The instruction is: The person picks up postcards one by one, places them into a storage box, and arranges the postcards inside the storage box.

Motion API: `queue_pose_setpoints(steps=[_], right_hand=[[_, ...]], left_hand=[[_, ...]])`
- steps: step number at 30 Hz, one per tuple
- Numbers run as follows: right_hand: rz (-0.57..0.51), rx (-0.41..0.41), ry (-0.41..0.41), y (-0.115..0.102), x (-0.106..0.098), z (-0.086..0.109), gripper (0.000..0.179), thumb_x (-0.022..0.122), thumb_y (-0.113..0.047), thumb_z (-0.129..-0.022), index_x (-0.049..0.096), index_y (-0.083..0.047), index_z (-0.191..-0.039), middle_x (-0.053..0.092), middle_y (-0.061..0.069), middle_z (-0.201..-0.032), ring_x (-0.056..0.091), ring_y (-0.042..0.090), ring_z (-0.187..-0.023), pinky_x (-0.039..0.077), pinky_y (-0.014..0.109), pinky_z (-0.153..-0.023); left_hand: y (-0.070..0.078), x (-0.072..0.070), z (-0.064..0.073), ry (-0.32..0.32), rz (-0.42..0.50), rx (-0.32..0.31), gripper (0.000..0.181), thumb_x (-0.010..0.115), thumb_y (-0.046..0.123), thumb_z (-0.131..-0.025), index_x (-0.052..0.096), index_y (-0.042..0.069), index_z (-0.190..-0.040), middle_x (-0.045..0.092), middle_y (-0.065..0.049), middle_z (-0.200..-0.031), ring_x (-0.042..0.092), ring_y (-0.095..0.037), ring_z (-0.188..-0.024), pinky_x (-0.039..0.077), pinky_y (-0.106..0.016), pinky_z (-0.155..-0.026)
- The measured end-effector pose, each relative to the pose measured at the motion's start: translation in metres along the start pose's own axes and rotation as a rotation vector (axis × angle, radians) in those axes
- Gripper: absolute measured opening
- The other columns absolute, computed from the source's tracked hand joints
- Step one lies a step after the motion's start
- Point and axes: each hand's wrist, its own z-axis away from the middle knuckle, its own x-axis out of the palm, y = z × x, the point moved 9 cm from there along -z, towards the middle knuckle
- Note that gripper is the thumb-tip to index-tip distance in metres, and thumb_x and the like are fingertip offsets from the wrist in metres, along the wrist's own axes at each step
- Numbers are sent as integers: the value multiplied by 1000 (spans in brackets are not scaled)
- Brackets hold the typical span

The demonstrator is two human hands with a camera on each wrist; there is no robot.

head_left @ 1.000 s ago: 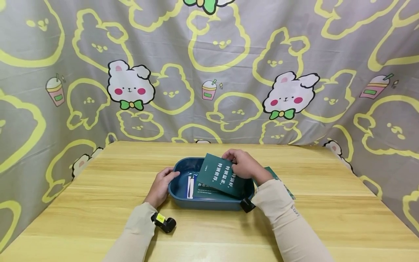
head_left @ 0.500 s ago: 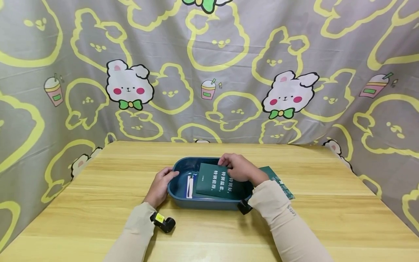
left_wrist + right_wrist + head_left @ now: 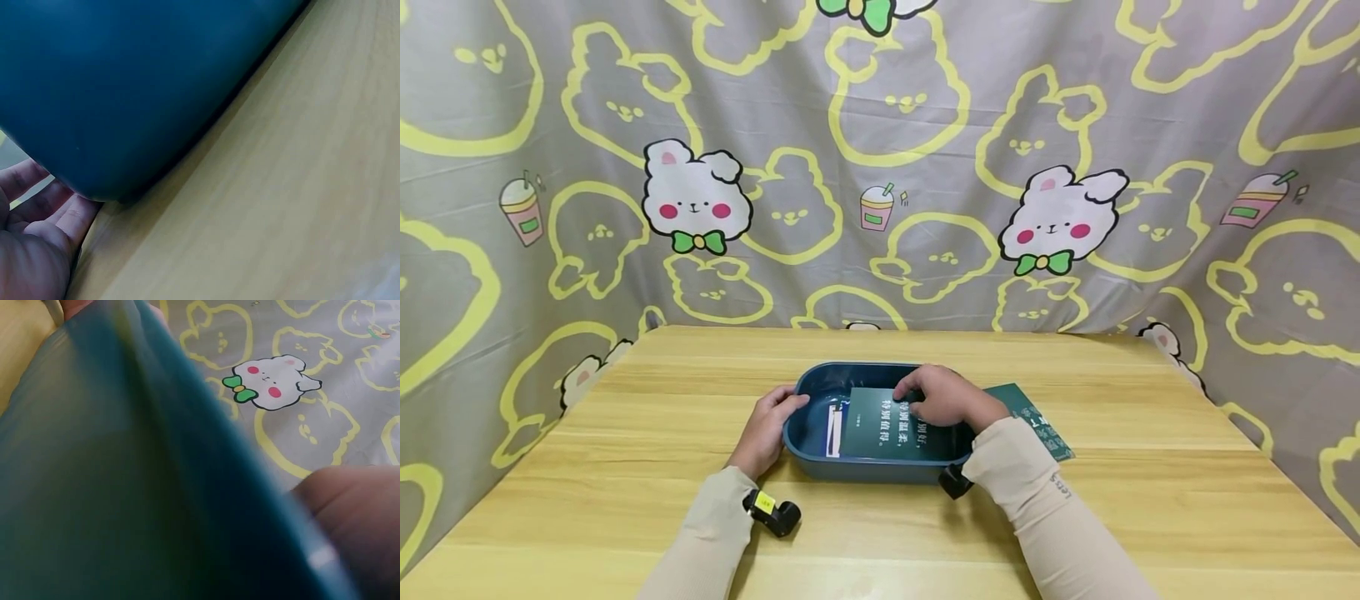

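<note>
A dark blue oblong plastic basin (image 3: 872, 472) stands on the wooden table. My left hand (image 3: 767, 429) holds its left end, thumb over the rim; the left wrist view shows the fingers (image 3: 74, 219) low against the outer wall. Inside the basin, my right hand (image 3: 951, 402) pinches the upper edge of a dark green card (image 3: 868, 437) printed with white Chinese characters. That card lies low in the basin, covering part of a blue-and-white item (image 3: 833, 433). In the right wrist view the basin wall (image 3: 237, 506) hides most of the right hand (image 3: 356, 525).
Another green card (image 3: 1037, 425) with a patterned end lies on the table (image 3: 880, 542) right of the basin, partly under the right forearm. A grey curtain (image 3: 805, 100) with cartoon rabbits hangs behind and at both sides. Each wrist wears a small black camera (image 3: 775, 512).
My right hand has moved down and slightly left with the green card, which has gone from tilted to lying flatter in the basin, over another green card. The left hand keeps its hold.
</note>
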Motion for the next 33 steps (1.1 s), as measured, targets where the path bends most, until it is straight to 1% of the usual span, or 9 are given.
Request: queue_pose_setpoints(steps=[3, 7, 9, 12, 14, 17, 24, 28, 33], right_hand=[[7, -4, -19, -1, 3, 1, 26, 61, -1, -90, 70, -9, -113, 65, 5, -113, 42, 15, -62, 40, 33, -70], [11, -7, -25, 0, 4, 0, 27, 61, -3, -89, 69, -10, -114, 64, 5, -113, 39, 14, -58, 40, 32, -71], [13, -11, -28, 0, 4, -1, 28, 61, -3, -89, 69, -10, -114, 64, 5, -115, 46, 15, -67, 40, 33, -73], [27, -26, -31, -1, 5, -1, 30, 62, -3, -88, 68, -8, -117, 62, 7, -120, 57, 21, -94, 45, 37, -84], [33, -28, -30, -1, 6, -1, 32, 62, -3, -88, 66, -7, -119, 61, 8, -124, 54, 26, -113, 45, 42, -92], [27, -11, -20, 0, 6, 0, 36, 63, -3, -88, 63, -6, -124, 60, 9, -126, 51, 29, -122, 43, 46, -98], [-65, 7, 65, 3, -3, 1, 31, 62, -4, -91, 63, -5, -122, 62, 10, -120, 55, 28, -115, 44, 46, -97], [-117, -16, 122, 6, -14, 3, 27, 62, -3, -92, 62, -1, -119, 65, 10, -110, 60, 24, -102, 48, 43, -91], [-145, 14, 210, 17, -31, 8, 22, 62, -4, -92, 63, 1, -113, 63, 5, -93, 58, 19, -82, 51, 36, -79]], left_hand=[[0, 0, 0, -1, -1, -5, 38, 52, 18, -99, 50, -6, -128, 50, -20, -130, 53, -25, -108, 50, -26, -86], [0, 0, 0, -4, -1, -5, 38, 52, 19, -99, 50, -6, -128, 50, -21, -130, 53, -26, -108, 50, -27, -86], [1, 1, 1, -9, 3, -4, 39, 52, 19, -99, 50, -6, -129, 49, -21, -131, 53, -26, -109, 50, -28, -87], [1, 1, 2, -13, 8, -4, 39, 52, 19, -100, 49, -6, -129, 49, -21, -132, 52, -27, -109, 50, -29, -88], [1, 2, 2, -15, 4, -3, 39, 51, 19, -100, 49, -6, -130, 48, -21, -132, 52, -27, -110, 49, -29, -89], [0, 2, 1, -12, -2, -3, 39, 51, 19, -100, 49, -7, -129, 49, -22, -132, 52, -28, -111, 49, -30, -90], [-3, 0, 0, -9, 0, -14, 37, 52, 18, -99, 50, -5, -128, 50, -20, -131, 53, -26, -108, 51, -28, -86], [-3, -1, -2, -10, -3, -11, 38, 52, 19, -99, 50, -5, -128, 50, -21, -130, 53, -26, -108, 51, -28, -87], [-3, -1, -2, -7, -3, -7, 36, 52, 17, -99, 50, -6, -127, 51, -20, -128, 53, -26, -107, 51, -27, -85]])
